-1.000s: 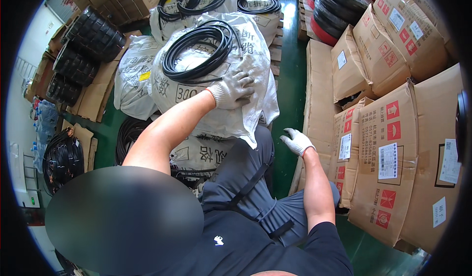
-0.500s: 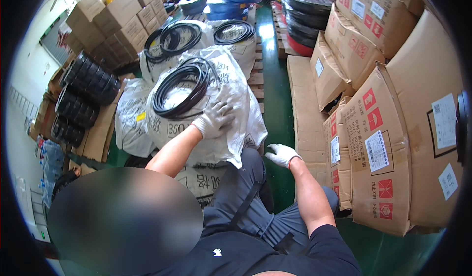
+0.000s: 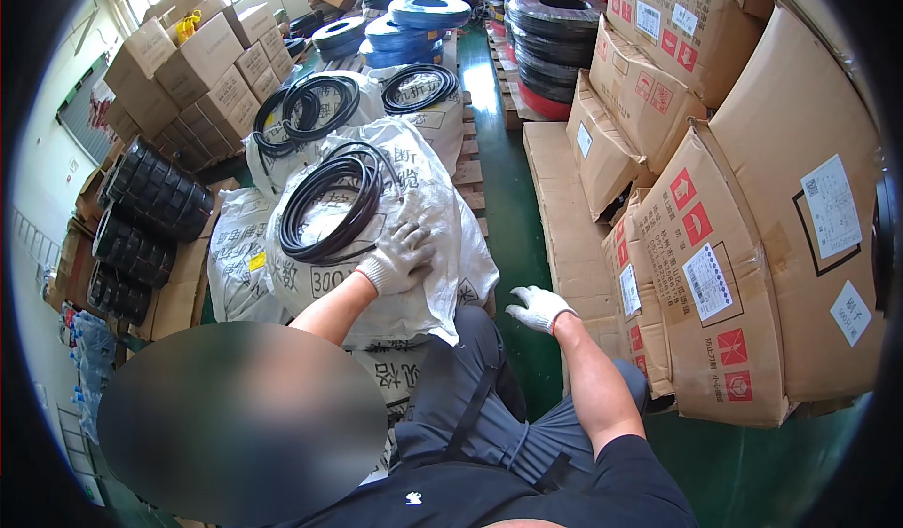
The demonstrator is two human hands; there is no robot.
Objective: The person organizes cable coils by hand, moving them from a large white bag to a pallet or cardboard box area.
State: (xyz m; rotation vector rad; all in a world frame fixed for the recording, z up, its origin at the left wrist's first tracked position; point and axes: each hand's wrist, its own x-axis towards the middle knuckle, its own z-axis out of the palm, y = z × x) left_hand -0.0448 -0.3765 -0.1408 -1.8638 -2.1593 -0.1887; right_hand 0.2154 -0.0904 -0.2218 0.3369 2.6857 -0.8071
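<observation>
My left hand (image 3: 399, 257), in a whitish knit glove, rests flat on a bulging white woven sack (image 3: 435, 304) with its fingers apart. A coil of black cable (image 3: 299, 216) lies on top of this sack, just beyond my fingers, and one loose end reaches close to the glove. My right hand (image 3: 539, 309), gloved the same way, hangs over the green floor beside my knee. Its fingers are loosely bent and apart, with nothing in them. A large blurred oval hides part of the lower left.
More white sacks (image 3: 243, 283) stand around, some carrying black coils (image 3: 419, 88). Large cardboard boxes (image 3: 722, 326) wall the right side. Blue-wrapped rolls (image 3: 404, 41) and black-wrapped rolls (image 3: 553, 48) are stacked farther back. Black rolls (image 3: 155, 189) and stacked cartons (image 3: 193, 72) stand left.
The view has tilted up slightly and turned a little right, so the sacks and boxes sit lower and farther left. My left hand stays on the sack; my right hand hangs much as before.
</observation>
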